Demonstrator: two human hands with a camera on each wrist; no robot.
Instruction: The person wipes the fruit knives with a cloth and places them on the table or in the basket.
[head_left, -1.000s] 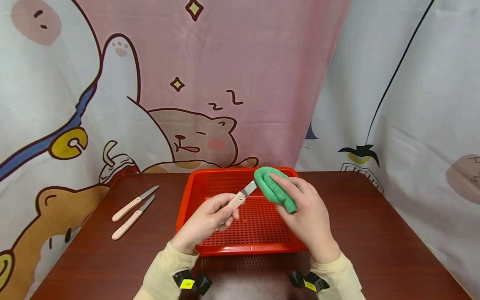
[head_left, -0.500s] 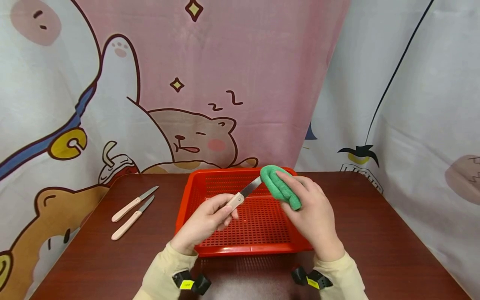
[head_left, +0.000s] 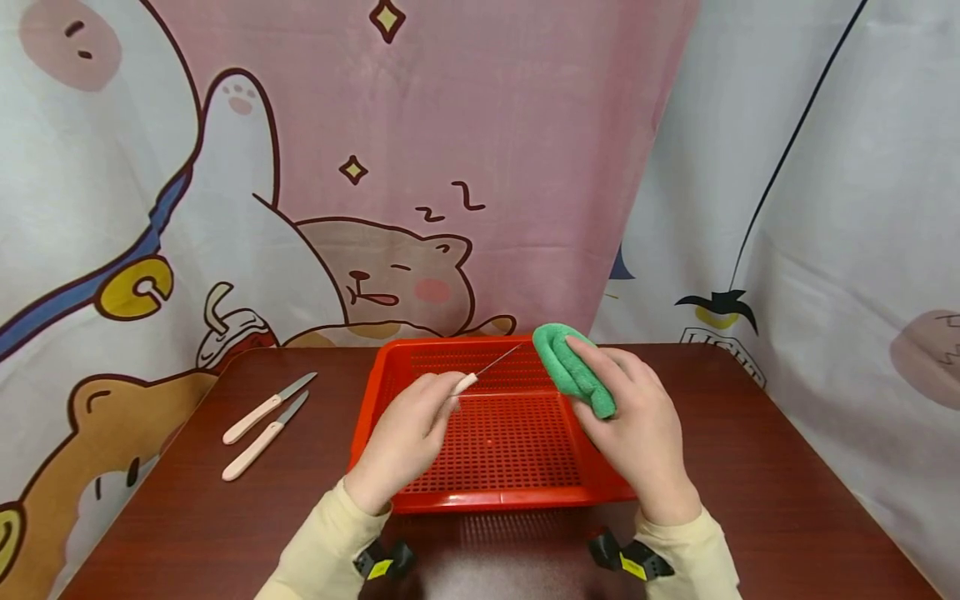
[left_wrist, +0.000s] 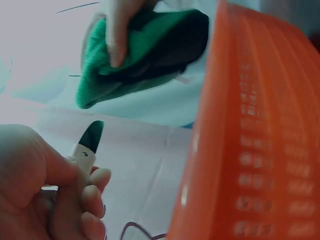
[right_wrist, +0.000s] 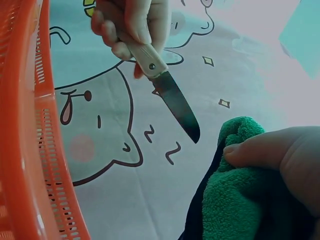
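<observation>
My left hand [head_left: 405,437] grips a small knife by its pale handle [right_wrist: 148,60], over the red basket. The knife's blade [right_wrist: 176,105] points away toward the upper right and appears edge-on as a thin line in the head view. In my right hand [head_left: 633,425] is a folded green cloth [head_left: 573,371], pinched between thumb and fingers above the basket's right side. A gap separates the blade tip from the cloth in both wrist views.
The red perforated basket [head_left: 498,500] stands on the dark brown table [head_left: 765,467], below both hands. Two knives with pale handles, an upper one [head_left: 258,417] and a lower one [head_left: 258,450], lie side by side at the left. A printed curtain [head_left: 525,167] hangs behind.
The cloth has moved right, off the blade, which was partly covered by it a second ago. My left hand has turned, rolling the knife so its blade shows edge-on.
</observation>
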